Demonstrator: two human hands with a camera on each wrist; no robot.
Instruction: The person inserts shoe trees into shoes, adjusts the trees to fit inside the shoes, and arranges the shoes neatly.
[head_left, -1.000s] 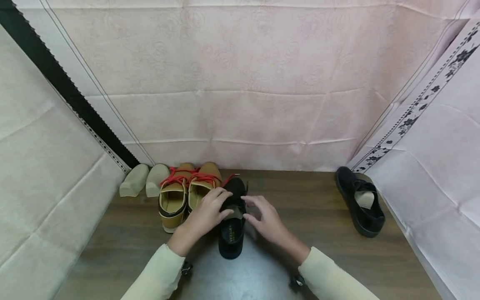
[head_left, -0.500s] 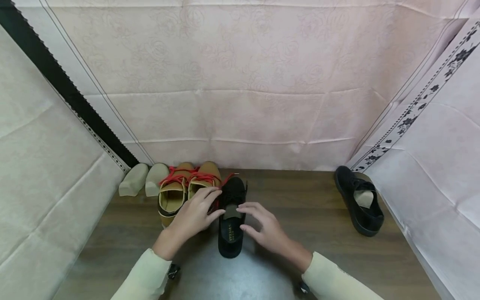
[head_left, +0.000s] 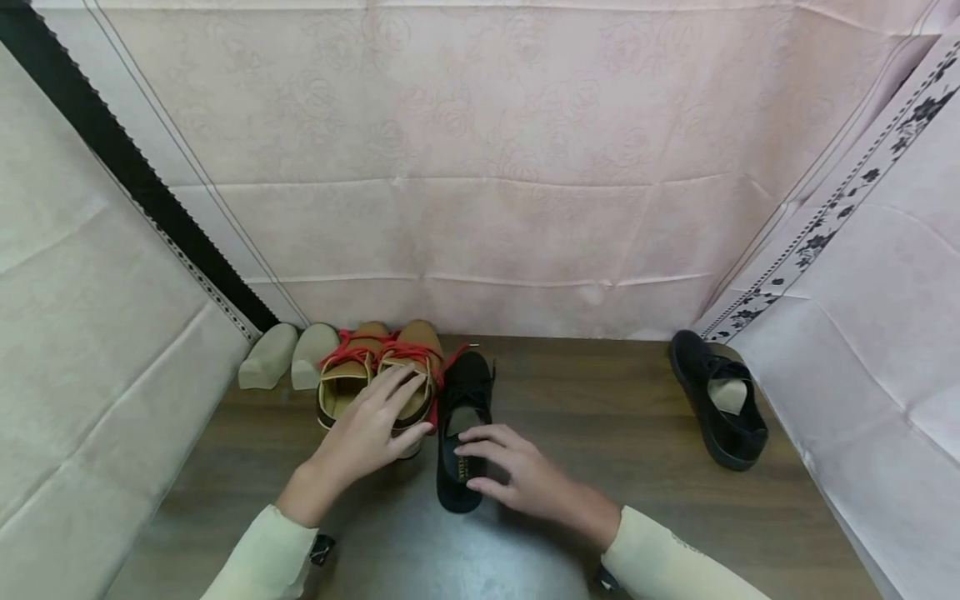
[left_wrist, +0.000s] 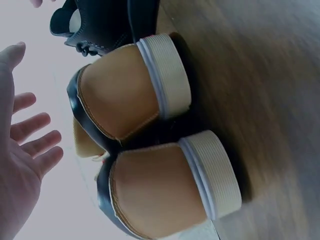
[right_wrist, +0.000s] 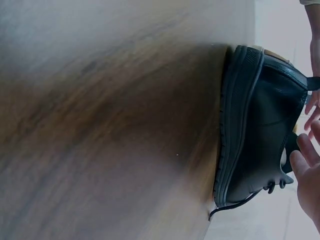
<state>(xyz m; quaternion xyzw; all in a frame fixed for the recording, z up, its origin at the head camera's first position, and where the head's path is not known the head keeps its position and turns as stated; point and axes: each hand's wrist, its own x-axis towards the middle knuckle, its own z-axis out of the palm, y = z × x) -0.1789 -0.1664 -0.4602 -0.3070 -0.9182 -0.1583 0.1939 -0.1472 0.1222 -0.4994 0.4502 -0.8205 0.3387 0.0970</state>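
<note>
A black lace-up shoe (head_left: 468, 379) rests on the floor with its toe toward the back wall. My right hand (head_left: 517, 475) is over its heel end, fingers loosely curved above the opening; in the right wrist view, the fingertips are close by the shoe's collar. To its left stands a pair of tan shoes with red laces, the right tan shoe (head_left: 422, 335) beside the left tan shoe (head_left: 347, 398). My left hand (head_left: 367, 433) hovers over that pair, fingers spread and holding nothing. Their tan heels (left_wrist: 157, 192) and ribbed pale soles show in the left wrist view.
Two pale rounded pieces (head_left: 268, 358) stand at the far left by the wall. Another black shoe (head_left: 723, 404) lies at the right with a pale insert (head_left: 727, 397) inside. Cloth-covered walls (head_left: 480, 233) border the wooden floor (head_left: 600, 392) at back and sides.
My left hand has drawn away from the black shoe, leftward over the tan pair. My right hand has slid back toward the black shoe's heel. The shoes have stayed put.
</note>
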